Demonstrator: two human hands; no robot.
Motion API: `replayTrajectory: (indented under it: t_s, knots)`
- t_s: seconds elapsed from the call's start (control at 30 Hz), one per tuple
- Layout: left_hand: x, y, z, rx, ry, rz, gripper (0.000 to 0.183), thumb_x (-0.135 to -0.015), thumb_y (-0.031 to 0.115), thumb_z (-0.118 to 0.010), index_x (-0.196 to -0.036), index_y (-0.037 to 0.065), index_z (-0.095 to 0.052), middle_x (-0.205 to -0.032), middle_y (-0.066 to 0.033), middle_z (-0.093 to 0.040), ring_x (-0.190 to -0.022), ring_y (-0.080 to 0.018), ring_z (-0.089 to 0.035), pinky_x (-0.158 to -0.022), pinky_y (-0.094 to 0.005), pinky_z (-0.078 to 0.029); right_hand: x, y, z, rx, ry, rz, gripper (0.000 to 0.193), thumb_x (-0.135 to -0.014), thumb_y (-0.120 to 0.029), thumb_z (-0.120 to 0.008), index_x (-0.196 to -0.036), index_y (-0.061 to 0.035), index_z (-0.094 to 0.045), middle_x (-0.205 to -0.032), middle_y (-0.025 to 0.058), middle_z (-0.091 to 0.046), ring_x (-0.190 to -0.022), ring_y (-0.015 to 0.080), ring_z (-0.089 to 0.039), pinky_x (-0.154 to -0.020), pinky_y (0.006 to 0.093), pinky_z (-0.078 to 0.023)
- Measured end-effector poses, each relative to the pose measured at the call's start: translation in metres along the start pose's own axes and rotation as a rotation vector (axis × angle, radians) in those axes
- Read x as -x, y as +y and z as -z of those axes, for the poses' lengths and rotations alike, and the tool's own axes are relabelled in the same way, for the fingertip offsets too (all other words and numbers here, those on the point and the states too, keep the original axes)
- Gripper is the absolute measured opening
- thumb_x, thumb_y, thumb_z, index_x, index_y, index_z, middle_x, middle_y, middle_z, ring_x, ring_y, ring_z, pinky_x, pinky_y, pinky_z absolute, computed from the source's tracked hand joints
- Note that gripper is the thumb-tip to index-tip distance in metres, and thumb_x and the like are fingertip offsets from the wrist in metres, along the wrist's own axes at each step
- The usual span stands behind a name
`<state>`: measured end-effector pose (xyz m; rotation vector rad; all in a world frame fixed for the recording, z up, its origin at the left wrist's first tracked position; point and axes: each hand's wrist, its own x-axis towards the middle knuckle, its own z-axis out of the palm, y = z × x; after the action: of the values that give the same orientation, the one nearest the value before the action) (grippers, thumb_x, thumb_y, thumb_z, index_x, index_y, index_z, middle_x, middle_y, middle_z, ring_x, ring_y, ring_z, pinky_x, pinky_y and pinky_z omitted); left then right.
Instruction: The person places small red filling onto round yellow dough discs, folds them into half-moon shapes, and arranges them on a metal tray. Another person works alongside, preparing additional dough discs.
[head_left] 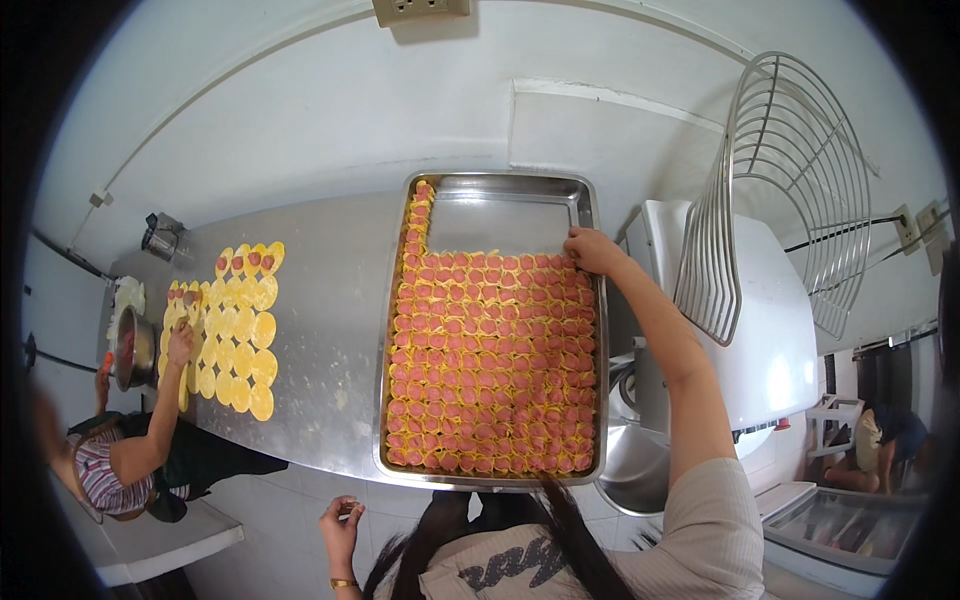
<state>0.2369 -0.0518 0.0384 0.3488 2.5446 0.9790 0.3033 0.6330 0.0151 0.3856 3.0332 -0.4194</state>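
Observation:
A large steel tray lies lengthwise before me, packed with rows of small open-topped dumplings in yellow wrappers with pink filling. One column of dumplings runs up the tray's left side to its far end; bare metal shows beside it. My right hand is closed at the right end of the farthest full row, close to the tray's right wall. Its fingertips are bent down, so what they grip is hidden. Low on the left, off the table's near edge, my left hand has curled fingers around something small and unclear.
On the steel table at left lie rows of round yellow wrappers, some topped with pink filling. A co-worker reaches over them beside a metal bowl. A wire rack and white appliance stand right; another person bends beyond.

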Motion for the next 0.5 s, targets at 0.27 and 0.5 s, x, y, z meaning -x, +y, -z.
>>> replayTrajectory:
  t_s: [0.27,0.5]
  knots:
    - [-0.005,-0.005,-0.003,0.013,0.019,-0.049,0.017,-0.073,-0.002,-0.073,-0.087,0.0,-0.064,-0.077,-0.0087,-0.068,-0.072,-0.0168,-0.067,-0.066,-0.0282,-0.051,-0.002,-0.008,-0.003,0.158,-0.006,-0.075,0.011,-0.072,-0.003,-0.062,-0.082,-0.0054,-0.065,-0.094,0.0136,-0.058,-0.093,0.0335,-0.059,-0.078,0.0429,-0.049]
    - [-0.003,-0.008,-0.009,0.039,-0.013,-0.024,0.016,-0.075,-0.003,-0.07,-0.088,0.0,-0.063,-0.077,-0.0064,-0.066,-0.073,-0.0139,-0.065,-0.066,-0.0267,-0.051,0.004,-0.016,0.003,0.181,0.012,-0.106,0.014,-0.071,-0.005,-0.063,-0.084,-0.0062,-0.066,-0.093,0.0138,-0.061,-0.091,0.0335,-0.061,-0.076,0.0442,-0.05]
